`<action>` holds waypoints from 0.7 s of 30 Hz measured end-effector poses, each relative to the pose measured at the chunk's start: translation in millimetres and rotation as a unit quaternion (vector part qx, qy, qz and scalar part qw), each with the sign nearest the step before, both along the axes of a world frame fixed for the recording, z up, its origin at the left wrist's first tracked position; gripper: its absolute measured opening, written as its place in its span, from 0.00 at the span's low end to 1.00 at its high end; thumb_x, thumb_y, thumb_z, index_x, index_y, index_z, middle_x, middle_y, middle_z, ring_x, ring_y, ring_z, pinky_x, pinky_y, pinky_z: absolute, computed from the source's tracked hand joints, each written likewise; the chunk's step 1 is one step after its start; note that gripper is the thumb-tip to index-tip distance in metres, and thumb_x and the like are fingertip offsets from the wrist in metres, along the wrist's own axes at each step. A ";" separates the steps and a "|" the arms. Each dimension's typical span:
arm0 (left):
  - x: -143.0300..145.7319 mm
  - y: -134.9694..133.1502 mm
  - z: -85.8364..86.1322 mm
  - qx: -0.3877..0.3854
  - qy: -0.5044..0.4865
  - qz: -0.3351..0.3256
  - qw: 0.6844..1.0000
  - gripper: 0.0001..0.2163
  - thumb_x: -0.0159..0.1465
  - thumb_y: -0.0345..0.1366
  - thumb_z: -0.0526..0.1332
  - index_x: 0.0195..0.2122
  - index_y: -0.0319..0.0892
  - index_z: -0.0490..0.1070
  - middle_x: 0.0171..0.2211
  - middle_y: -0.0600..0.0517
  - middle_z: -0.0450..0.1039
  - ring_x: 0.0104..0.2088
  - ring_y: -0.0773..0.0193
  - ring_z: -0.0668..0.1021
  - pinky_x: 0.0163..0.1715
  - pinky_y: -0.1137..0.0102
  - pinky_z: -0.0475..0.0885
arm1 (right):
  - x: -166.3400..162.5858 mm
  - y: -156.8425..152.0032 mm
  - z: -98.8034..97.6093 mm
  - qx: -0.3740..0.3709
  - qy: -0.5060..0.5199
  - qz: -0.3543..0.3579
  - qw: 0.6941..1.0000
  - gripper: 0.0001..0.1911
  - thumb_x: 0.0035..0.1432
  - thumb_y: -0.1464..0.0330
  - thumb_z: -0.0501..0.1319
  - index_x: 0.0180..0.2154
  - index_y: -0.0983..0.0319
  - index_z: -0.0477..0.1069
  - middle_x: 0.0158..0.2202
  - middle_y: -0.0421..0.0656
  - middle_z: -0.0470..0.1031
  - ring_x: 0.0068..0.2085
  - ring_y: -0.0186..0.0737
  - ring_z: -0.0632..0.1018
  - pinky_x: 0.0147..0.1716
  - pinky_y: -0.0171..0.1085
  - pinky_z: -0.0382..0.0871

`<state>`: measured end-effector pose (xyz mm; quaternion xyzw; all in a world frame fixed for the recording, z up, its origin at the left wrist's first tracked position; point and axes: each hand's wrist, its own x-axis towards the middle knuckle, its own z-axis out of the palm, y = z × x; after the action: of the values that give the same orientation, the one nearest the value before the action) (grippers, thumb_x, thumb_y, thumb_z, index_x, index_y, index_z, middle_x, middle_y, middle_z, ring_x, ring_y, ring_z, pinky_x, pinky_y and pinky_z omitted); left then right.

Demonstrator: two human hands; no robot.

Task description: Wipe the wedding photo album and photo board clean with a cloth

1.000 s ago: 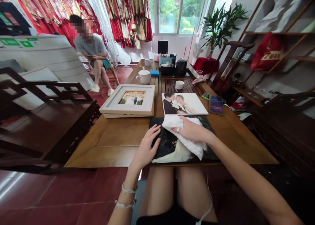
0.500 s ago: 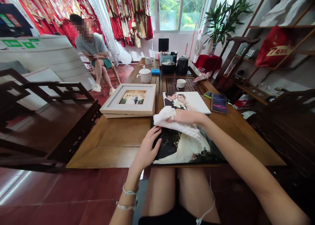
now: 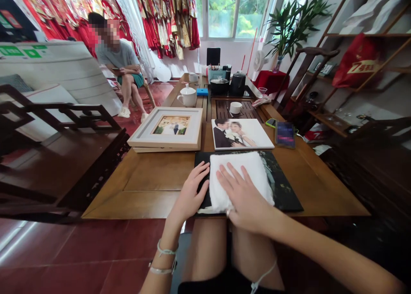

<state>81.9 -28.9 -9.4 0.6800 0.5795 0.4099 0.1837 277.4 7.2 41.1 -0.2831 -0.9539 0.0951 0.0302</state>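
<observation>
A white cloth (image 3: 257, 174) lies spread over a dark photo panel (image 3: 287, 195) at the table's front edge. My right hand (image 3: 242, 195) rests flat on the cloth with its fingers spread. On the panel's left edge lies my left hand (image 3: 192, 191), fingers stretched out and thumb apart, holding nothing. The cloth covers most of the panel's picture; dark foliage shows at the right side. Just behind the panel is a white-edged photo print (image 3: 257, 133) of a couple. To its left sits a pale wooden picture frame (image 3: 136, 137), stacked on another one.
The wooden table (image 3: 150, 174) also bears a lidded white cup (image 3: 188, 96), a small white cup (image 3: 236, 108), a black kettle (image 3: 238, 84) and a phone (image 3: 285, 134). A seated person (image 3: 120, 58) is at the far left. Dark wooden chairs (image 3: 61, 157) flank the table.
The bunched cloth at the panel's far left is now spread flat across its middle. My right hand has come nearer and opened onto it. My left hand stays at the panel's left edge.
</observation>
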 end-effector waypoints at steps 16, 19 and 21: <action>-1.1 0.9 -3.6 0.011 -0.004 0.001 1.000 0.17 0.69 0.35 0.53 0.58 0.44 0.68 0.63 0.45 0.64 0.67 0.56 0.61 0.65 0.51 0.58 | -14.0 72.3 3.6 0.007 0.004 -0.089 0.996 0.41 0.53 0.69 0.57 0.67 0.70 0.50 0.70 0.53 0.47 0.69 0.58 0.47 0.65 0.62 0.36; -1.4 1.0 -4.2 0.009 -0.003 0.001 1.000 0.17 0.69 0.35 0.53 0.58 0.45 0.68 0.63 0.45 0.64 0.67 0.56 0.61 0.65 0.51 0.58 | -18.3 85.4 4.6 0.009 0.009 -0.099 0.995 0.40 0.54 0.68 0.55 0.67 0.70 0.50 0.70 0.53 0.48 0.69 0.59 0.48 0.64 0.63 0.36; -1.2 1.0 -4.1 0.010 -0.001 0.002 1.000 0.17 0.69 0.35 0.53 0.58 0.44 0.68 0.63 0.45 0.64 0.67 0.56 0.61 0.65 0.51 0.58 | -15.9 73.8 4.2 0.008 0.008 -0.080 0.997 0.41 0.52 0.69 0.56 0.67 0.69 0.50 0.70 0.51 0.47 0.69 0.57 0.47 0.65 0.62 0.35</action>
<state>80.7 -27.9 -13.5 0.6800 0.5767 0.4170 0.1767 261.5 81.0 45.3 -0.3579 -0.9285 0.0868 0.0476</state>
